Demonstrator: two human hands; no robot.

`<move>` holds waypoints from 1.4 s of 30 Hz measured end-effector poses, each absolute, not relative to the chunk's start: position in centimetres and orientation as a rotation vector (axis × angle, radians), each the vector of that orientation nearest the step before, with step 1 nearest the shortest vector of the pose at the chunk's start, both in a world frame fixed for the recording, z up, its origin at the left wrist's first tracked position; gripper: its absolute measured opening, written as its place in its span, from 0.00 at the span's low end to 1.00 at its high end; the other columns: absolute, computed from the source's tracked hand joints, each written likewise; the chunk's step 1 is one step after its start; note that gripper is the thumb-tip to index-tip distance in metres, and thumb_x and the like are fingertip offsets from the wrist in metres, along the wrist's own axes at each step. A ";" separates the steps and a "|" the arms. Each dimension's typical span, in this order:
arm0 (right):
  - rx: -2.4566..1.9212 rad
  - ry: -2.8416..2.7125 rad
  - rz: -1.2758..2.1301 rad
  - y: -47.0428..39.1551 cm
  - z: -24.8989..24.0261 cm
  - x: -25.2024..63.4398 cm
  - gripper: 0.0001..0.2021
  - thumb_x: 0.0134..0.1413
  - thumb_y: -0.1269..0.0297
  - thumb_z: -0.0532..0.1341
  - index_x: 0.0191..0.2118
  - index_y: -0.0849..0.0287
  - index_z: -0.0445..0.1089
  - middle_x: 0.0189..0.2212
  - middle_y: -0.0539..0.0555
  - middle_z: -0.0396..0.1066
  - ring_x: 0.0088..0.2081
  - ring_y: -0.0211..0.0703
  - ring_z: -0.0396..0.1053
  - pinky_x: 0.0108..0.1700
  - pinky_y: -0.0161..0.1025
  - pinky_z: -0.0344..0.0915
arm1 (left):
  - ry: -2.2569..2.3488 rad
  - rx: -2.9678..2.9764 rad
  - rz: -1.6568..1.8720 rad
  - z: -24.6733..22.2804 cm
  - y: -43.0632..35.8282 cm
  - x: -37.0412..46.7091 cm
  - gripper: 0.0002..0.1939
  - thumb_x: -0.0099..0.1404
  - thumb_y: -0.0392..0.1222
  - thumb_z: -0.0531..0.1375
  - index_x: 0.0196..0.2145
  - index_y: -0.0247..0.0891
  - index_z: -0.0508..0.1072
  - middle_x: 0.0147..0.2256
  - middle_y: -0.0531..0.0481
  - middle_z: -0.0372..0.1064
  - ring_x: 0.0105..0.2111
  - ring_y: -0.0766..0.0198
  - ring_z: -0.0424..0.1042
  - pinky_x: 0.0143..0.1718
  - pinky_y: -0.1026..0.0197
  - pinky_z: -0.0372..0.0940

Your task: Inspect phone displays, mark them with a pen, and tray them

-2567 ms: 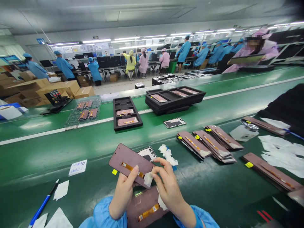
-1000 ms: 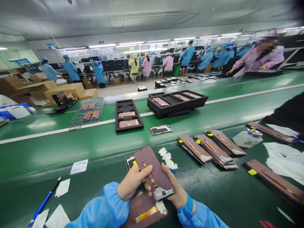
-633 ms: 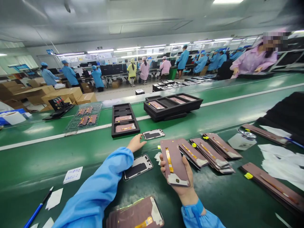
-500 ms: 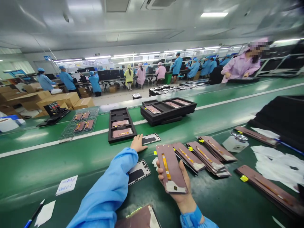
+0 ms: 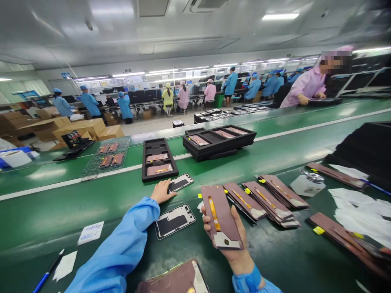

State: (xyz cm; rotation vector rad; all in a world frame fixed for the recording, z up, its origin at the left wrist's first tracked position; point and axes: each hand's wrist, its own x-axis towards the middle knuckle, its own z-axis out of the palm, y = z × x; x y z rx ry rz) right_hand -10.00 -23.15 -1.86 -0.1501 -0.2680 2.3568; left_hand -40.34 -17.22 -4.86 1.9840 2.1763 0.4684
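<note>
My left hand (image 5: pixel 163 192) has its fingers on the left end of a flat black-and-white phone frame (image 5: pixel 181 183) on the green belt. Another phone frame (image 5: pixel 175 221) lies nearer, beside my left sleeve. My right hand (image 5: pixel 240 244) grips a phone screen (image 5: pixel 220 215), its brown back up, with an orange flex cable and a whitish strip at the lower end. To its right, stacks of similar screens (image 5: pixel 269 201) with yellow tabs lie on the bench. One more stack of screens (image 5: pixel 174 280) is at the bottom edge, partly cut off.
Black foam trays (image 5: pixel 220 142) and a smaller black tray (image 5: pixel 144 162) holding screens stand on the belt. A clear plastic tray (image 5: pixel 91 165) is at left. A pen (image 5: pixel 49 272), paper slips and white wipes (image 5: pixel 357 215) lie around. A co-worker in pink (image 5: pixel 308 87) handles something black across the belt.
My left hand has moved left, and the far phone frame has slid left with it, while the nearer frame is more uncovered. My right hand still holds the screen. The co-worker has lifted a black item.
</note>
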 end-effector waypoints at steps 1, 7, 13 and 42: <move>-0.149 -0.276 2.357 -23.1 -1.9 -10.0 0.30 0.53 0.45 0.62 0.54 0.63 0.69 0.45 0.62 0.73 0.36 0.42 0.71 0.37 0.38 0.71 | 2.175 1.968 0.519 -5.0 -17.7 -40.5 0.35 0.58 0.55 0.63 0.58 0.35 0.62 0.56 0.37 0.63 0.58 0.47 0.60 0.58 0.41 0.55; -0.144 -0.327 2.395 -22.6 -2.9 -9.7 0.30 0.56 0.45 0.59 0.56 0.62 0.67 0.48 0.61 0.72 0.39 0.42 0.72 0.40 0.37 0.72 | 2.133 1.777 0.980 -3.0 -19.8 -41.0 0.38 0.50 0.47 0.66 0.57 0.34 0.63 0.51 0.37 0.65 0.53 0.47 0.64 0.58 0.45 0.57; -0.250 -0.515 2.322 -23.6 -1.4 -10.0 0.29 0.54 0.43 0.61 0.52 0.62 0.71 0.46 0.61 0.75 0.36 0.44 0.75 0.35 0.38 0.74 | 1.933 1.352 1.480 0.5 -24.7 -42.1 0.36 0.57 0.51 0.61 0.61 0.42 0.56 0.50 0.44 0.62 0.49 0.55 0.68 0.53 0.48 0.65; -0.430 -2.125 1.558 -28.7 0.5 -11.5 0.27 0.50 0.59 0.68 0.58 0.46 0.68 0.61 0.57 0.61 0.62 0.62 0.57 0.62 0.61 0.53 | 0.909 0.729 1.548 1.6 -42.5 -32.1 0.41 0.51 0.51 0.69 0.61 0.47 0.61 0.59 0.42 0.62 0.56 0.44 0.64 0.57 0.48 0.58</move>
